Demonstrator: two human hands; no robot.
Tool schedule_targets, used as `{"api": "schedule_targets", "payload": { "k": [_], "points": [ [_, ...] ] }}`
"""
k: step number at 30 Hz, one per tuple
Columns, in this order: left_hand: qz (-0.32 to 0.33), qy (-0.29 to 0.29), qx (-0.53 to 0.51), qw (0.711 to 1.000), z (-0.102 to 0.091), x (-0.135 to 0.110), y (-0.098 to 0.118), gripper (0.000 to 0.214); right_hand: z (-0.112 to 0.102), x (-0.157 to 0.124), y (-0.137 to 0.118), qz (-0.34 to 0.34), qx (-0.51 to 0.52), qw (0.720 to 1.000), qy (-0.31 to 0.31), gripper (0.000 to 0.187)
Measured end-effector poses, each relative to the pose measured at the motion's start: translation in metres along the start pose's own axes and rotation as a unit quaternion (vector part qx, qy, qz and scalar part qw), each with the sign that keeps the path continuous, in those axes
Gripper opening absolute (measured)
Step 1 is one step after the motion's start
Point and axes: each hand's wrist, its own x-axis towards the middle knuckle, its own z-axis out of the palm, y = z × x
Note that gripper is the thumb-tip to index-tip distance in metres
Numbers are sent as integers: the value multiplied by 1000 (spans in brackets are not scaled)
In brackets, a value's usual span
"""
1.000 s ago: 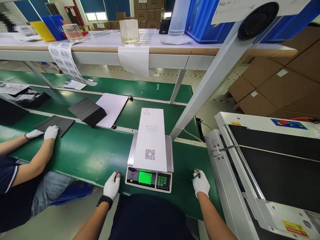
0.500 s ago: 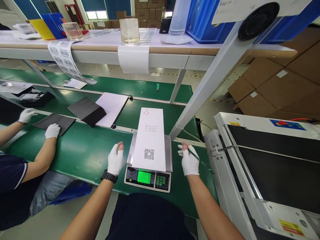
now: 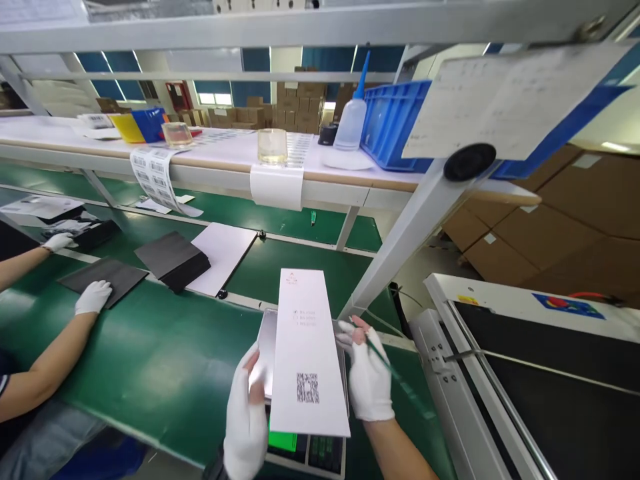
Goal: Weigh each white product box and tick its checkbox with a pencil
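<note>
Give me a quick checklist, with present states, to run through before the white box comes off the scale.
1. Left hand at the white box: ok, fingertips at its left edge.
2. Right hand at its right edge: ok, though a pen occupies those fingers.
3. Firm grip on both sides: cannot tell.
4. Scale display lit: ok, green; digits hidden by the box.
5. Co-worker's hand apart: ok, far left on a dark sheet.

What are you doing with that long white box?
A person in white gloves has both hands at a white box lying on a scale. The left hand is at its left edge, the right hand, holding a pen, at its right. A co-worker's hand rests on a black sheet.
</note>
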Motion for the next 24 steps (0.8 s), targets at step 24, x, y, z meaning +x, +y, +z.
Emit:
{"api": "schedule_targets", "payload": {
  "k": [24],
  "points": [
    [168,-73,129,975,-98,100,-14,55,69,119,-42,-161,-329,913,-182,36]
  ]
}}
